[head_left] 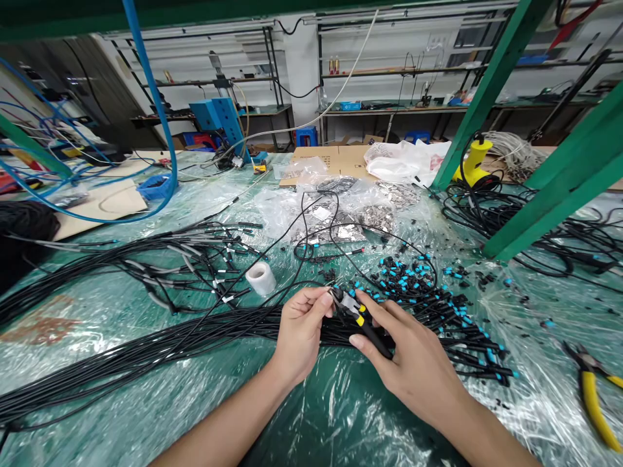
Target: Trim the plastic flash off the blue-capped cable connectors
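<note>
Left hand: the left hand (300,334) is curled, thumb and fingertips pinching a small dark piece (335,294) at the head of the pliers; its exact form is too small to tell.
Right hand: the right hand (413,363) grasps the pliers (359,318), thumb on one side, fingers on the other.
Pliers: black handles with yellow bands, held above the bench (331,408), between the two hands, head pointing toward the left fingertips.
Black cables: a long bundle (195,340) runs from the left edge and passes behind the hands; a second bunch (141,250) with grey sections lies beyond it.
Blue-tipped ends: a dense heap of black connectors (413,279) with blue tips lies beyond and beside the right hand.
White roll: a roll (261,279) stands near the left hand, just beyond the long bundle.
Spare pliers: a yellow-handled pair (591,395) lies at the right edge, well apart from the hands.
Plastic bags: clear bags of metal pieces (335,224) lie farther back, in front of flattened cardboard (331,157).
Green posts: slanted posts (491,97) rise at the right, near a yellow tool (474,163).
</note>
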`<act>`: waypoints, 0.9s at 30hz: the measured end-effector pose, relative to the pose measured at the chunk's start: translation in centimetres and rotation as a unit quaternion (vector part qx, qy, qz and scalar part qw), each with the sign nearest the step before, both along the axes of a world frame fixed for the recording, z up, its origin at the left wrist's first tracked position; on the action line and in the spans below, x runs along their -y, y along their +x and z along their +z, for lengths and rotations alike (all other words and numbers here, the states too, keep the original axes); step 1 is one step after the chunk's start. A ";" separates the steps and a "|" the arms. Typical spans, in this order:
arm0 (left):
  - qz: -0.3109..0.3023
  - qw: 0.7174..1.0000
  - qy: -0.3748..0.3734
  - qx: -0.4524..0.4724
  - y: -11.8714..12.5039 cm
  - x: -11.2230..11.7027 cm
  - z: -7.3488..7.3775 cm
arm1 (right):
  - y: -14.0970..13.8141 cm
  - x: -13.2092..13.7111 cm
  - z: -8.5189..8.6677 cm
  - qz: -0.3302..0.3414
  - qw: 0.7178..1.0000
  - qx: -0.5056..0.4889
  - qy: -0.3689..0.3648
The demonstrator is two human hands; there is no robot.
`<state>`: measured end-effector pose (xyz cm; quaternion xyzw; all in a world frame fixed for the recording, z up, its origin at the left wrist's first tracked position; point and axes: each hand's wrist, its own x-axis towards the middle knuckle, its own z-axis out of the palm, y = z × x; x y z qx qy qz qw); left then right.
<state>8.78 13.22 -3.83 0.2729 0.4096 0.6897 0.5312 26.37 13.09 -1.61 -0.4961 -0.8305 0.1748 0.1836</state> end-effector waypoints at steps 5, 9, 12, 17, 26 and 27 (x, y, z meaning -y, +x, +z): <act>0.005 1.000 0.001 -0.001 0.1 0.0 -0.1 | -0.3 0.2 -0.2 0.004 1.000 -0.019 -0.020; -0.001 1.000 -0.006 -0.003 0.1 -0.1 -0.1 | -0.6 0.4 -0.3 0.000 0.995 -0.067 -0.069; -0.003 1.000 -0.010 0.005 -0.1 -0.1 0.0 | -0.5 0.2 -0.1 -0.026 0.994 -0.077 -0.071; -0.012 1.000 -0.012 0.008 -0.4 -0.2 0.3 | -0.1 0.1 -0.2 -0.032 0.999 -0.035 -0.019; -0.099 0.995 0.025 0.000 -0.7 0.0 0.7 | -0.3 -0.1 -0.5 -0.003 1.000 -0.026 -0.005; -0.105 0.994 0.024 0.002 -0.8 0.0 0.7 | -0.2 -0.1 -0.5 -0.001 1.000 -0.027 -0.005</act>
